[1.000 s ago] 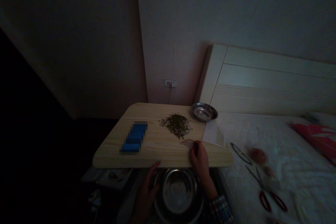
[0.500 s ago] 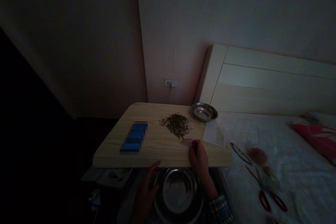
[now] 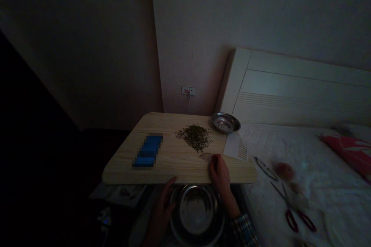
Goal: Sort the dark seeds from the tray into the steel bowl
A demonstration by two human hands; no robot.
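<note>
My right hand (image 3: 219, 171) is closed over the near right part of the wooden tabletop (image 3: 174, 170). Its fingertips pinch a thin, see-through piece with a curved dark edge (image 3: 206, 154); its exact kind is unclear. Just beyond lies a loose pile of small greenish-brown grains (image 3: 197, 136), scattered at its edges. Below the table's front edge, my left hand (image 3: 164, 204) has its fingers spread beside the left rim of a round metal basin (image 3: 197, 210). One fingertip reaches the table edge, and the thumb is at the rim. Whether it grips the basin is too dark to see.
A shallow metal bowl (image 3: 226, 123) stands at the table's back right corner, by a white slotted sheet (image 3: 236, 147). A blurred-out blue rectangle (image 3: 148, 150) lies on the left. On the bed at right are red-handled scissors (image 3: 292, 210) and an oval-framed object (image 3: 266, 168).
The see-through piece in my right hand has tilted slightly and looks narrower. My left hand has barely shifted, and the grain pile looks the same.
</note>
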